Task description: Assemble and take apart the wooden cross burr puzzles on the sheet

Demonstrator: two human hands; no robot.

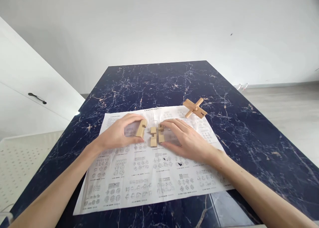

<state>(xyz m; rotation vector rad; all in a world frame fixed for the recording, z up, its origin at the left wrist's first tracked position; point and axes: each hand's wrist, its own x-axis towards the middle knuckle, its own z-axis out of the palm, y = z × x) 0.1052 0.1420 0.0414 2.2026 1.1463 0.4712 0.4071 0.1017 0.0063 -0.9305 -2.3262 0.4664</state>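
My left hand (124, 131) grips a notched wooden puzzle block (141, 128) between thumb and fingers, at the middle of a printed instruction sheet (99, 175). Just right of it, a second notched puzzle block (153, 141) lies on the paper, touched by neither hand. My right hand (183, 136) has its fingertips and thumb at the two ends of a third notched block (161, 137), which bears a dark mark near its far end. That block sits close beside the second one, and my right fingers cover part of it.
Crossed wooden pieces (195, 108), with a dark mark on one, rest at the sheet's far right corner. The sheet lies on a dark blue marbled table (154, 85). A white cabinet (32, 75) with a black handle stands left, and a white perforated surface (22, 165) below it.
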